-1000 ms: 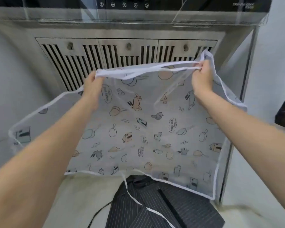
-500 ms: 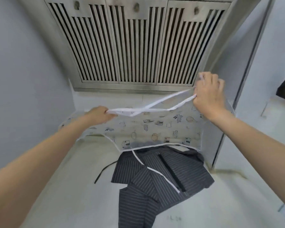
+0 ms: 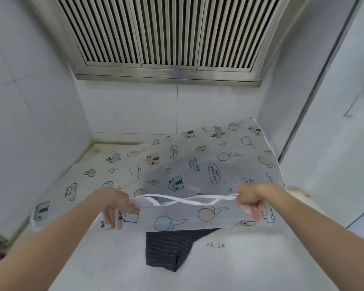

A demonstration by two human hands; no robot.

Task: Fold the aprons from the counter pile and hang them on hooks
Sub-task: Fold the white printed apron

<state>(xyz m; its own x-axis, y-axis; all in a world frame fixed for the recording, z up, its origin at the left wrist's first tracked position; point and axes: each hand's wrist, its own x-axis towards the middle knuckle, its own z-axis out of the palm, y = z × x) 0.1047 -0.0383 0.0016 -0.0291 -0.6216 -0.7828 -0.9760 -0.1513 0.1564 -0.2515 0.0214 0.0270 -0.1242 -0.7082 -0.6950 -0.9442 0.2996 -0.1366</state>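
A thin white apron (image 3: 177, 164) printed with small houses, cars and pans lies spread flat over the pale counter (image 3: 135, 259), its far edge against the back wall. My left hand (image 3: 114, 206) pinches its near edge at the left. My right hand (image 3: 250, 198) grips the near edge at the right, together with the white straps (image 3: 183, 200) stretched between both hands. A dark pinstriped apron (image 3: 168, 248) lies under the printed one, only its near end showing.
A steel extractor hood with slatted grilles (image 3: 166, 32) hangs over the counter. Tiled walls close in the left side and back. A vertical metal frame (image 3: 315, 80) stands at the right.
Both hands have come down from chest height toward the counter. The printed apron, held hanging before, now lies spread over the counter and covers most of the striped apron.
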